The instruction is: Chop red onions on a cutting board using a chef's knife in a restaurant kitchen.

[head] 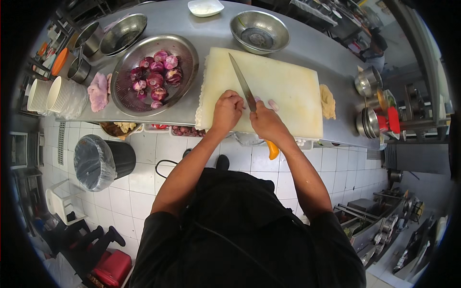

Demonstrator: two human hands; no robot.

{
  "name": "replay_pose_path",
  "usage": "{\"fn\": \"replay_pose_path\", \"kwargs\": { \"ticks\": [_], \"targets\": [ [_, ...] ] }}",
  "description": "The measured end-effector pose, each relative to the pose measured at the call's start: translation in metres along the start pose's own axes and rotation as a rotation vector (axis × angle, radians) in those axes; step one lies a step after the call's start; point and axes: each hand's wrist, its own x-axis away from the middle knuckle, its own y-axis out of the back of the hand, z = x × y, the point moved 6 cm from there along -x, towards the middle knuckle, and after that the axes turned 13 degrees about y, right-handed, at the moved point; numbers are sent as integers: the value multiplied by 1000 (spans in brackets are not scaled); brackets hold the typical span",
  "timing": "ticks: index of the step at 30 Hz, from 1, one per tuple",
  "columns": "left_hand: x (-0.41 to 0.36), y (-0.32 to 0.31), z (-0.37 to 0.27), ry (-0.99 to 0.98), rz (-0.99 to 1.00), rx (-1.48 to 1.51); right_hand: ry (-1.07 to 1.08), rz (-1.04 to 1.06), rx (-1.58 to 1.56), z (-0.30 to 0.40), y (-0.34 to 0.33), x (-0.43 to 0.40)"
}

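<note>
My right hand [268,120] grips a chef's knife [242,80] with a yellow handle, its blade slanting up and left over the white cutting board [288,81]. Close to the blade's left side, my left hand [227,109] rests at the board's near part with its fingers curled in. Whether something small sits inside those fingers is hidden. A pale purple piece of onion [273,105] lies on the board, right of the knife. Another small piece [257,98] shows beside the blade near my right fingers. Left of the board, a wide perforated metal colander [120,84] contains several red onions [155,80].
Behind the board stands a metal bowl [281,30], with a white dish [205,9] farther back. Stacked paper bowls [59,95] and a pink cloth [98,91] lie left. A tan cloth [327,101] touches the board's right side. A lined bin [124,158] stands below.
</note>
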Motion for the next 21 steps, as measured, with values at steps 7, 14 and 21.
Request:
{"fn": "replay_pose_path", "kwargs": {
  "ticks": [7,14,21],
  "targets": [
    [-1,6,-18,-179,98,-180,106,-62,15,-18,1,1],
    [-14,-10,-39,-521,512,-777,118,-4,-39,-26,9,5],
    [-31,-26,-37,-286,518,-960,6,0,-277,-35,10,22]
  ]
}}
